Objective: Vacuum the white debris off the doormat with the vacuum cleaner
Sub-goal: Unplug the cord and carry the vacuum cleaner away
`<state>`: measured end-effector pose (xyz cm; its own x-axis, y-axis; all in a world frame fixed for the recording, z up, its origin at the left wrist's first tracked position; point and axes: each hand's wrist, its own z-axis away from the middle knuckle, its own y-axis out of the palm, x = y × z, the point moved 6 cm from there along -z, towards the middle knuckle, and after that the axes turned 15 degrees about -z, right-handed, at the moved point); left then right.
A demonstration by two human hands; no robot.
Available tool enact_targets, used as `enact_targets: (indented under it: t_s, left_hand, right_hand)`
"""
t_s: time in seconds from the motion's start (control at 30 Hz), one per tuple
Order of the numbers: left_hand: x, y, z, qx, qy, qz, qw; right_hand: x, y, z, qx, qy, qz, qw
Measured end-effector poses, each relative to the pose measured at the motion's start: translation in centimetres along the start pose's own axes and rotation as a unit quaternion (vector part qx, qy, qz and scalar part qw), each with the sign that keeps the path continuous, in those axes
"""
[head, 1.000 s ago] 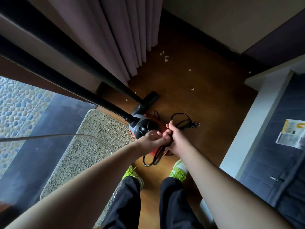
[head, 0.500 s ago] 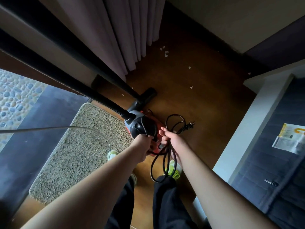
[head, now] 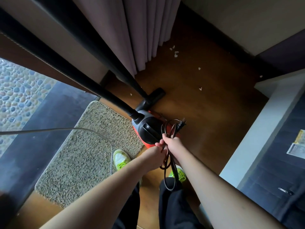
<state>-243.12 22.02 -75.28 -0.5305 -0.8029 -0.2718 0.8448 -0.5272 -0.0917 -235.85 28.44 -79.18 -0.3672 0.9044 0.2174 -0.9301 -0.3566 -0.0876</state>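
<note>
Loops of black power cord (head: pixel 171 164) were gripped by both hands over the wooden floor (head: pixel 206 129). The right hand (head: pixel 172 144) was closed around the bundled strands, with one loop rising above the fist and the plug (head: pixel 180 124) hanging at its end. The left hand (head: pixel 154 157) was curled against the same strands just below, its fingers pinching the cord; a longer loop drooped down in front of the dark trousers. The vacuum cleaner (head: pixel 148 129), black on top with a red body, was seen standing on the floor just beyond the hands, touching the near corner of the doormat (head: pixel 79 156). Its ribbed hose (head: pixel 66 70) ran up and to the left, and its floor nozzle (head: pixel 156 95) lay beside the curtain (head: pixel 132 30). The beige doormat was spread on the left, with one green-and-white shoe (head: pixel 121 158) placed on its edge. White debris (head: pixel 176 53) was scattered on the bare floor near the curtain; whether any lay on the mat could not be told.
</note>
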Motion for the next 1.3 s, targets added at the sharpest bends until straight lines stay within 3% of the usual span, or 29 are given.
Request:
enact_targets:
  t_s: [0.03,0.1,0.2,0.4,0.53,0.63,0.73,0.8,0.97,1.07,1.13,1.23,1.3]
  left_hand:
    - [0.5,-0.2,-0.7,-0.017,0.023,0.033,0.999]
    - [0.5,-1.1,-0.8,-0.015,0.048,-0.040,0.998]
    - [1.6,-2.2,-1.1,0.000,0.009,0.056,0.998]
    - [3.1,-6.2,-3.7,-0.119,-0.024,0.162,0.979]
    - [2.7,-5.5,-4.8,-0.079,-0.046,0.272,0.958]
    - [2.6,-3.7,-6.4,-0.034,-0.071,0.377,0.923]
    - [2.6,-3.1,-7.6,-0.024,-0.067,0.465,0.883]
    - [3.2,-3.6,-8.1,-0.052,-0.056,0.459,0.885]
    - [4.5,-5.4,-8.7,-0.055,-0.013,0.382,0.922]
    - [5.2,-6.3,-8.7,-0.062,-0.023,0.326,0.943]
    - [5.6,-6.5,-8.9,-0.054,-0.030,0.288,0.956]
    - [5.7,-6.8,-8.9,-0.039,-0.030,0.232,0.971]
    - [5.9,-6.8,-9.0,-0.033,-0.025,0.210,0.977]
  right_hand:
    - [-0.2,-0.6,-0.2,-0.009,-0.011,0.003,1.000]
    - [-0.9,-1.8,-0.6,-0.010,-0.020,-0.001,1.000]
    - [-0.9,-2.1,-0.1,0.032,-0.033,0.067,0.997]
    - [-0.5,-2.8,-0.2,0.051,-0.146,0.368,0.917]
    - [-0.1,-3.4,-0.6,0.077,-0.192,0.371,0.905]
    - [1.0,-2.2,-1.0,0.115,-0.305,0.428,0.843]
    - [1.0,-1.0,-2.9,0.157,-0.342,0.484,0.790]
    - [1.9,0.0,-3.2,0.159,-0.384,0.500,0.760]
    - [2.5,1.1,-5.5,0.119,-0.395,0.485,0.771]
    - [2.8,1.8,-6.2,0.093,-0.412,0.529,0.736]
    - [3.3,2.6,-6.6,0.121,-0.428,0.533,0.720]
    - [2.7,3.8,-8.3,0.191,-0.428,0.596,0.652]
    - [2.3,4.0,-9.1,0.207,-0.398,0.618,0.646]
